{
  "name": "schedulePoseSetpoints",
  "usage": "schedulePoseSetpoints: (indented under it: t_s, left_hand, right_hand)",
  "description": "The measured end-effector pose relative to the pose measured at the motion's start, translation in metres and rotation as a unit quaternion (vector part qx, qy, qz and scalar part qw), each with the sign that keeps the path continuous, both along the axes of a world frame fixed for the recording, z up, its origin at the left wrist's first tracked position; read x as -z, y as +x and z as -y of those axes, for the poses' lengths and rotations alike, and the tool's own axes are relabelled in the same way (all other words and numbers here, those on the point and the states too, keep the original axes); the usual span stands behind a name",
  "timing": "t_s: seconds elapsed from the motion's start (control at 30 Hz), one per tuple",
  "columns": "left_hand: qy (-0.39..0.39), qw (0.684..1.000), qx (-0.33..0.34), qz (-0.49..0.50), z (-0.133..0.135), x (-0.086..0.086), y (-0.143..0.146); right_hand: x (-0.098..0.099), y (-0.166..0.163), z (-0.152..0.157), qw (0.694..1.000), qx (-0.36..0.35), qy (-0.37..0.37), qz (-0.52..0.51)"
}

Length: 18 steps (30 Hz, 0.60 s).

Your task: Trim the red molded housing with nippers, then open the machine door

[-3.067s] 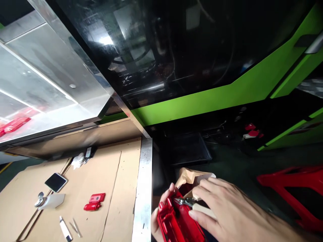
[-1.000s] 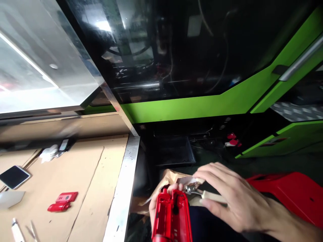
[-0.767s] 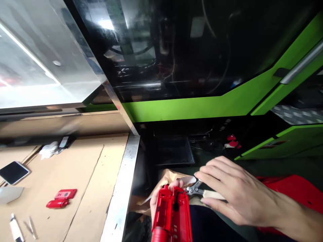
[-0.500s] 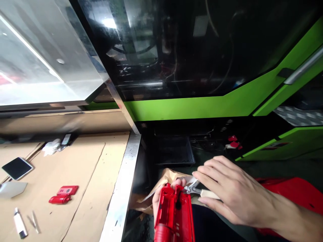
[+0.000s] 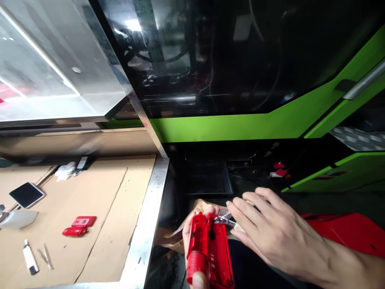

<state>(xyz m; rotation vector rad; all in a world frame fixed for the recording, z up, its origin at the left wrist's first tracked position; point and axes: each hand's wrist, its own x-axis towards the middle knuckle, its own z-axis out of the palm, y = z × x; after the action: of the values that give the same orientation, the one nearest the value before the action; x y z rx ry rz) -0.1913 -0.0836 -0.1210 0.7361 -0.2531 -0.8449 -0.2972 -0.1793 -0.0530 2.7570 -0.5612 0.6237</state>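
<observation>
A red plastic housing [image 5: 221, 253], with a round barrel on one side and a hollow channel, lies in my left hand [image 5: 200, 279]. The fingers show behind its far end and the thumb presses on the barrel. My right hand [image 5: 270, 228] is closed round the pale handles of small metal nippers [image 5: 225, 219]. Their jaws touch the upper right edge of the housing; the exact bite is too small to make out. Much of the handles is hidden under the fingers.
A cardboard-covered bench [image 5: 105, 192] at left bears a similar red part [image 5: 80, 226], a phone [image 5: 27, 195], tweezers [image 5: 45, 257] and a white tube [image 5: 30, 257]. A black bin [image 5: 207, 180] sits beneath the green machine [image 5: 216, 128]. Brown paper [image 5: 177, 239] lies near my left hand.
The nippers' handles have come closer together as my right hand squeezes. My left thumb now shows on the barrel, and the housing has tilted slightly.
</observation>
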Motion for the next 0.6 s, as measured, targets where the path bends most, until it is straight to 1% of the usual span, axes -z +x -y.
schedulePoseSetpoints:
  t_s: [0.17, 0.37, 0.5, 0.6]
  left_hand:
    - [0.01, 1.0, -0.011, -0.003, 0.001, 0.001, 0.0]
    - [0.018, 1.0, -0.022, -0.009, 0.005, -0.002, -0.001]
    - [0.03, 0.997, -0.015, -0.066, 0.005, 0.0, -0.001]
    - [0.045, 0.992, -0.01, -0.115, 0.004, 0.002, -0.002]
  right_hand:
    - [0.003, 0.003, -0.002, 1.0, -0.001, -0.005, -0.006]
    - [0.006, 0.005, -0.006, 1.0, 0.002, -0.015, -0.019]
    - [0.011, 0.005, -0.006, 0.999, -0.013, -0.034, -0.026]
    - [0.018, 0.003, -0.005, 0.999, -0.016, -0.032, -0.023]
